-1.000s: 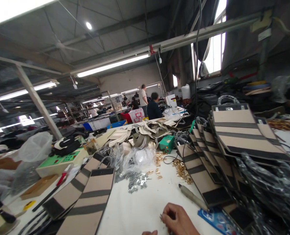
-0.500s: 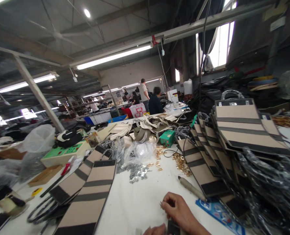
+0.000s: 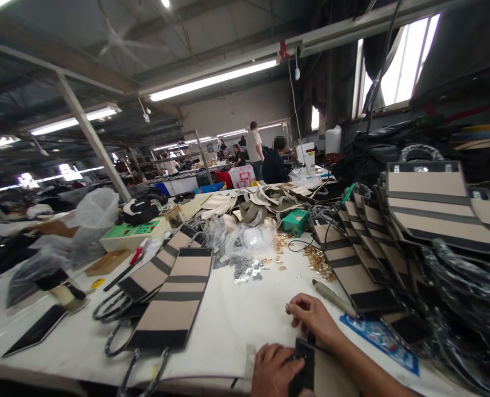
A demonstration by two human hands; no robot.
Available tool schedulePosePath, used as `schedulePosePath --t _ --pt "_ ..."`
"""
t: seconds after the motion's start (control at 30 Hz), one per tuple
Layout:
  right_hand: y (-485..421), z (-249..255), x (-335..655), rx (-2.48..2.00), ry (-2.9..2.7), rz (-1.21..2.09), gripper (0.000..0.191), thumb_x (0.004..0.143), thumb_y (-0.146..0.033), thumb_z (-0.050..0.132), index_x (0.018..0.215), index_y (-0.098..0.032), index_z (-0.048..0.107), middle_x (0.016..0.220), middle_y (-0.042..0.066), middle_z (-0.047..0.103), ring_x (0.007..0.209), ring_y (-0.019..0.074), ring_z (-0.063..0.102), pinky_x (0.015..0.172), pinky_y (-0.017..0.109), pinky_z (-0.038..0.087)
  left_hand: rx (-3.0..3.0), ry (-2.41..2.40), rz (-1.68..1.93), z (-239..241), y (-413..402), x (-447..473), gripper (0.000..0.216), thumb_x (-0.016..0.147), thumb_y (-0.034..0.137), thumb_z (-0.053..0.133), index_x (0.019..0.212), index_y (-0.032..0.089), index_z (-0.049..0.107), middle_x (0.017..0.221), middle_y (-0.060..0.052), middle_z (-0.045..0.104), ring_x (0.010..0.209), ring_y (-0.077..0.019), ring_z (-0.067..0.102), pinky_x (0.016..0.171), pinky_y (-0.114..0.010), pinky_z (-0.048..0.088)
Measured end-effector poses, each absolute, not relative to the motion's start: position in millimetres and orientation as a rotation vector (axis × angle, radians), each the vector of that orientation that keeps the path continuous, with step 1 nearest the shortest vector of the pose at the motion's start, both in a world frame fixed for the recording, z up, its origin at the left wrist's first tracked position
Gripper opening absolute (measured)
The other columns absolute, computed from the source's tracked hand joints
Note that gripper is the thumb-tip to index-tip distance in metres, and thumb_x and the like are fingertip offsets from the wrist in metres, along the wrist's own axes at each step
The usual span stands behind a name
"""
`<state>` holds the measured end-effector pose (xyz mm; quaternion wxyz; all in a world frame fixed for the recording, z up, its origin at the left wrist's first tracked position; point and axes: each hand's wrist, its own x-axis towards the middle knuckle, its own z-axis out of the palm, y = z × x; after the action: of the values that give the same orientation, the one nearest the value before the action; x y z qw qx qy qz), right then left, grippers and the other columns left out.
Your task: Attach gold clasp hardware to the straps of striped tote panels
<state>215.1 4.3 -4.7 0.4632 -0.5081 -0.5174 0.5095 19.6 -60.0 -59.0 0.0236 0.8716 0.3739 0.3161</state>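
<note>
left hand [image 3: 272, 368] at the near edge of the bench [image 3: 236, 325], fingers curled onto a black strip [image 3: 302, 364], gripping it. right hand [image 3: 316, 320] just beyond, over the strip's far end, fingertips [image 3: 295, 307] pinched on a small part [image 3: 288, 305], too small to identify. grey tool [image 3: 334, 298] lies beside the right hand. striped panel [image 3: 174, 300] lies left, apart.

A black rectangular tab [image 3: 303, 365] is seen lying flat on a beige panel [image 3: 331, 377] at the near edge of the table [image 3: 236, 331], gripped at its left side by the left hand [image 3: 275, 368]. A small metal fitting [image 3: 288, 306] is pinched in the right hand [image 3: 316, 320], farther in from that edge.
</note>
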Motion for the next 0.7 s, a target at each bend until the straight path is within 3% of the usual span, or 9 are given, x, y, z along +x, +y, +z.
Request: schedulePosePath --t 0.07,0.2,0.3,0.43,0.53,0.7 --pt "-4.9 16.3 222.4 -1.276 -1.226 1.238 0.04 0.08 -0.056 0.071 0.084 -0.017 0.068 0.064 0.003 0.069 0.058 0.0182 0.066 0.049 0.025 0.045 2.581 1.185 0.949 -44.8 -69.7 22.9 0.058 0.059 0.049 0.094 0.113 0.038 0.074 0.11 0.002 0.078 0.099 -0.0257 0.068 0.09 -0.042 0.052" --pt "-39.5 44.3 244.6 -1.223 -1.174 1.19 0.039 0.076 -0.054 0.078 0.087 -0.017 0.07 0.07 0.005 0.072 0.063 0.0193 0.069 0.055 0.027 0.051 2.417 1.315 0.713 -8.4 -86.7 31.9 0.042 0.076 0.037 0.086 0.116 0.034 0.076 0.123 -0.001 0.075 0.115 -0.0277 0.062 0.102 -0.048 0.045" --pt "-69.4 33.1 256.5 -1.258 -1.094 1.162 0.041 0.081 -0.056 0.076 0.094 -0.018 0.071 0.085 0.007 0.076 0.07 0.0204 0.072 0.057 0.028 0.052 2.389 1.309 0.625 -1.5 -83.8 35.8 0.038 0.081 0.039 0.083 0.118 0.033 0.075 0.128 -0.001 0.073 0.121 -0.0275 0.059 0.106 -0.05 0.042" --pt "-107.1 0.7 256.7 -1.467 -1.192 1.014 0.039 0.086 -0.056 0.072 0.099 -0.02 0.072 0.084 0.005 0.076 0.078 0.0227 0.072 0.067 0.032 0.055 2.403 1.316 0.603 -7.0 -82.3 36.7 0.039 0.081 0.041 0.083 0.118 0.033 0.075 0.127 -0.001 0.073 0.12 -0.0263 0.059 0.105 -0.048 0.041" --pt "-116.8 -15.8 253.6 -1.502 -1.317 0.9 0.035 0.088 -0.054 0.069 0.103 -0.022 0.073 0.094 0.005 0.077 0.087 0.0237 0.071 0.079 0.036 0.055 2.423 1.313 0.616 -7.7 -82.9 37.7 0.038 0.081 0.041 0.084 0.117 0.032 0.074 0.126 0.0 0.074 0.119 -0.0256 0.059 0.104 -0.048 0.041" --pt "-112.5 -20.9 253.9 -1.492 -1.361 0.872 0.033 0.089 -0.052 0.067 0.103 -0.023 0.074 0.098 0.005 0.077 0.091 0.0242 0.071 0.083 0.036 0.055 2.43 1.319 0.599 -4.8 -80.9 42.8 0.031 0.083 0.037 0.082 0.113 0.03 0.073 0.118 0.002 0.075 0.114 -0.0244 0.06 0.1 -0.046 0.041"
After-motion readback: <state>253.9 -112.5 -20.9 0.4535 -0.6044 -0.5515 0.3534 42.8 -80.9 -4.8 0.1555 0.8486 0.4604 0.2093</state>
